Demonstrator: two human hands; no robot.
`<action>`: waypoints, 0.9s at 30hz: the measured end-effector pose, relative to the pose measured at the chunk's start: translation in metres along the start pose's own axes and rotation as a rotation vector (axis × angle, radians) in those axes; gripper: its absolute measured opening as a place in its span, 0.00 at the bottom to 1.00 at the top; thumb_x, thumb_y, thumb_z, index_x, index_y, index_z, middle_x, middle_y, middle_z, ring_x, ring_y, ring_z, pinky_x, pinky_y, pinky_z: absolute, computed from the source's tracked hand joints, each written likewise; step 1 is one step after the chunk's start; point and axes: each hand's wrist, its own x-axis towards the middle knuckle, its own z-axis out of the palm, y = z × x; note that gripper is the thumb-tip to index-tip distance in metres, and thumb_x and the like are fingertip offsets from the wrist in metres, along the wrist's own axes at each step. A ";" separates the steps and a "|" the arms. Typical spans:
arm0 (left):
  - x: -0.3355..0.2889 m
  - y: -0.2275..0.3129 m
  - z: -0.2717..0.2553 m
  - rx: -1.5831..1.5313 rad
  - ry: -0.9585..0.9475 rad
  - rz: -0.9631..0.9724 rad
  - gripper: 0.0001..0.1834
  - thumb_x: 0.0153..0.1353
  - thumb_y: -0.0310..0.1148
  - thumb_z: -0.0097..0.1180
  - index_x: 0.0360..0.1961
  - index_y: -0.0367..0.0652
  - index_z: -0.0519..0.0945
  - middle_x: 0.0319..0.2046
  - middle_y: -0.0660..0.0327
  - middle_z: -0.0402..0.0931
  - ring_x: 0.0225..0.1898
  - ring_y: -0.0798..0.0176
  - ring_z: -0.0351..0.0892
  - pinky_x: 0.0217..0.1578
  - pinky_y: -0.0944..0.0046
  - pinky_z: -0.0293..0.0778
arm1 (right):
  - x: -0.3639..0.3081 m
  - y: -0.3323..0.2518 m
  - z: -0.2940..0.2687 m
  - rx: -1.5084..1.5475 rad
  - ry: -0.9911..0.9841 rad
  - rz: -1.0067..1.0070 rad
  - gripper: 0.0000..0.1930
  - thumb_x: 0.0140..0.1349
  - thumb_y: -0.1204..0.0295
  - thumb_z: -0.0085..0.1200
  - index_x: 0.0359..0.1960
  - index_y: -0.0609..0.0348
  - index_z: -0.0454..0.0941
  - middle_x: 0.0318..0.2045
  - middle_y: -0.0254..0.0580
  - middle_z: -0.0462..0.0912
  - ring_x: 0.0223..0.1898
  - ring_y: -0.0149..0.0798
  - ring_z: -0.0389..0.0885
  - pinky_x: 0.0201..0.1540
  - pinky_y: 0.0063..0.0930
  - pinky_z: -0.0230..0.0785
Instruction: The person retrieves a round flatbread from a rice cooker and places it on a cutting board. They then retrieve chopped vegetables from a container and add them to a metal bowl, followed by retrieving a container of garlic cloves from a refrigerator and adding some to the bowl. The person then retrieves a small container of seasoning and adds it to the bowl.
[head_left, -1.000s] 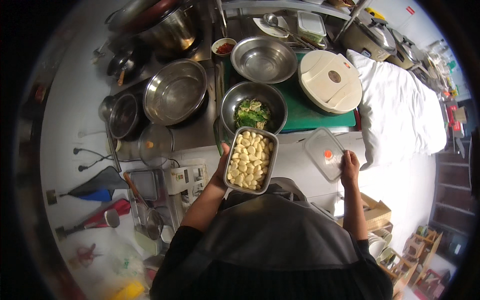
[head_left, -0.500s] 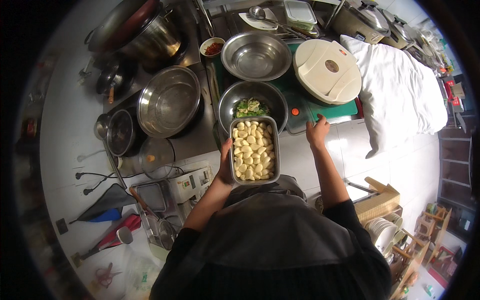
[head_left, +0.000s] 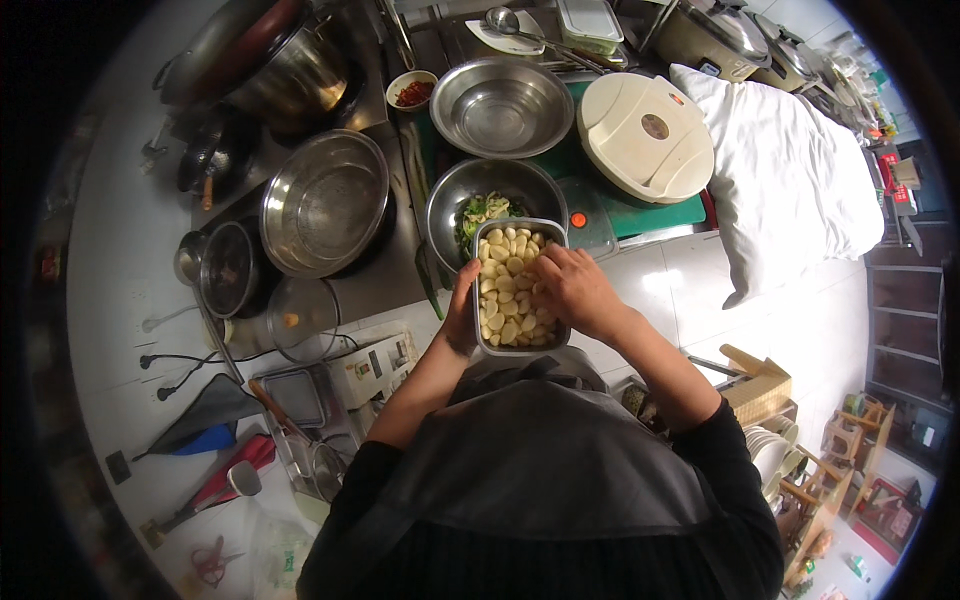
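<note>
Steel counter (head_left: 395, 285) (crowded with bowls) beside white tiled floor (head_left: 800, 330).

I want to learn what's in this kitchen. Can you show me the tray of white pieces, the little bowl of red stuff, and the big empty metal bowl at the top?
Tray of white pieces (head_left: 503, 290): head view, on the pieces inside.
Little bowl of red stuff (head_left: 412, 92): head view, on the red filling.
Big empty metal bowl (head_left: 500, 107): head view, on its bare bottom.

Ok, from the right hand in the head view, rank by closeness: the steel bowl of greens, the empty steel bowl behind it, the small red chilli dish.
1. Steel bowl of greens: just beyond the right hand, at the tray's far end.
2. Empty steel bowl: farther back on the counter.
3. Small red chilli dish: farthest, back and to the left.
</note>
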 end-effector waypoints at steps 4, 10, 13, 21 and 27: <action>0.003 0.001 -0.003 -0.013 -0.018 -0.019 0.36 0.70 0.56 0.33 0.70 0.41 0.59 0.64 0.49 0.67 0.62 0.51 0.72 0.64 0.51 0.66 | 0.003 0.005 0.013 -0.085 -0.078 -0.084 0.18 0.51 0.66 0.60 0.44 0.56 0.73 0.40 0.43 0.76 0.43 0.44 0.79 0.46 0.37 0.69; 0.005 -0.001 -0.003 -0.027 0.028 -0.037 0.36 0.70 0.56 0.33 0.70 0.43 0.59 0.65 0.50 0.66 0.62 0.51 0.71 0.64 0.51 0.66 | 0.009 0.003 0.018 -0.193 -0.083 -0.023 0.15 0.54 0.67 0.57 0.43 0.54 0.73 0.40 0.42 0.76 0.37 0.44 0.82 0.40 0.35 0.76; 0.004 -0.001 -0.002 0.000 0.002 -0.028 0.36 0.70 0.56 0.34 0.70 0.42 0.60 0.64 0.50 0.67 0.62 0.51 0.72 0.64 0.51 0.66 | 0.009 0.004 0.017 -0.153 0.024 -0.072 0.16 0.55 0.67 0.55 0.46 0.52 0.74 0.41 0.42 0.76 0.36 0.43 0.83 0.37 0.34 0.77; -0.002 -0.007 -0.002 -0.003 0.083 -0.045 0.36 0.70 0.56 0.32 0.69 0.41 0.61 0.63 0.50 0.69 0.61 0.50 0.73 0.63 0.51 0.67 | 0.008 0.005 0.024 -0.210 -0.051 -0.106 0.23 0.53 0.67 0.57 0.53 0.50 0.75 0.45 0.44 0.74 0.33 0.44 0.84 0.35 0.34 0.79; -0.007 -0.009 -0.009 0.038 0.127 -0.072 0.39 0.67 0.61 0.35 0.70 0.44 0.59 0.64 0.50 0.66 0.61 0.48 0.72 0.61 0.47 0.68 | -0.004 0.005 0.018 0.370 0.094 0.057 0.17 0.51 0.75 0.62 0.44 0.57 0.74 0.38 0.43 0.77 0.30 0.41 0.83 0.33 0.32 0.77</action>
